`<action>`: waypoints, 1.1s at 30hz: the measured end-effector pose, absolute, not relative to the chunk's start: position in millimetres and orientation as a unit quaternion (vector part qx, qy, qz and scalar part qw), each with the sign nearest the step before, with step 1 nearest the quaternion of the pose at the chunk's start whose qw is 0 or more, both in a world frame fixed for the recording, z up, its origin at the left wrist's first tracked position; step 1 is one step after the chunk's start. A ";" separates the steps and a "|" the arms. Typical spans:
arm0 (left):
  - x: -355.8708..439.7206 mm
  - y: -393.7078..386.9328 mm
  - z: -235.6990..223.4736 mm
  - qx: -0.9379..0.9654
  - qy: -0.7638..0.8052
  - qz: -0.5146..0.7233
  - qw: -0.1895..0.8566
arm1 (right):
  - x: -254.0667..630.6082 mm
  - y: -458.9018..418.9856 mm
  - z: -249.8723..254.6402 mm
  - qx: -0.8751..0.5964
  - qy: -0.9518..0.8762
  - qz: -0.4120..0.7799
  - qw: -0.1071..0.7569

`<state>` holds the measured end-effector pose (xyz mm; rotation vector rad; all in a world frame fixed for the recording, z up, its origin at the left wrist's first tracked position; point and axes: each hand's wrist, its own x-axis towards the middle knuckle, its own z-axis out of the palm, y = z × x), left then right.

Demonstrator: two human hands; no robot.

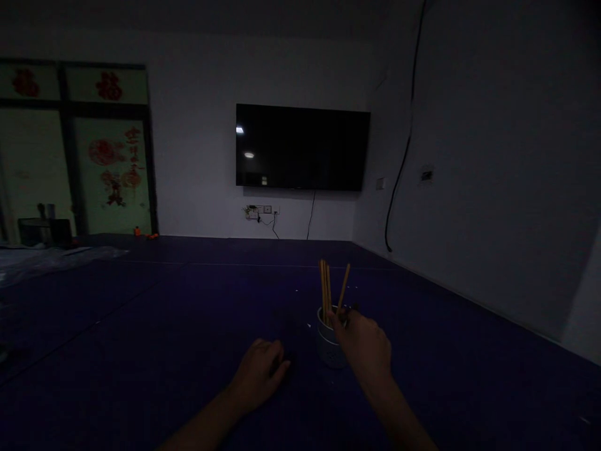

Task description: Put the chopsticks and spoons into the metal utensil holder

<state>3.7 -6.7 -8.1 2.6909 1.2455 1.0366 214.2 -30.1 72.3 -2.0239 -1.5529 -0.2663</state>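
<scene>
Taking the middle of my view as the dial's centre, the cup (330,352) stands upright on the dark blue-purple table (188,313) between 5 and 6 o'clock. Several thin wooden sticks (325,288) rise from it, bunched toward its left side; another stick (344,287) leans out toward 1 o'clock.

My right hand (369,347), at 5 o'clock, has its fingers bent at the cup's mouth, by the foot of that leaning stick. I cannot tell whether I am pinching the stick or only touching the rim.

My left hand (260,371), near 7 o'clock, is loosely curled low over the table, thumb apart, with nothing visible in it; the cup lies toward its 2 o'clock, apart from it.

Small white bits (308,326) dot the table around the cup. Clear plastic (61,260) lies at 9 o'clock, and a television (303,147) hangs on the wall (197,144) at 12.
</scene>
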 end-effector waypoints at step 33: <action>-1.9 -5.9 -16.1 0.830 0.403 0.386 0.016 | 260.3 4.7 13.3 -0.584 -0.522 0.098 0.614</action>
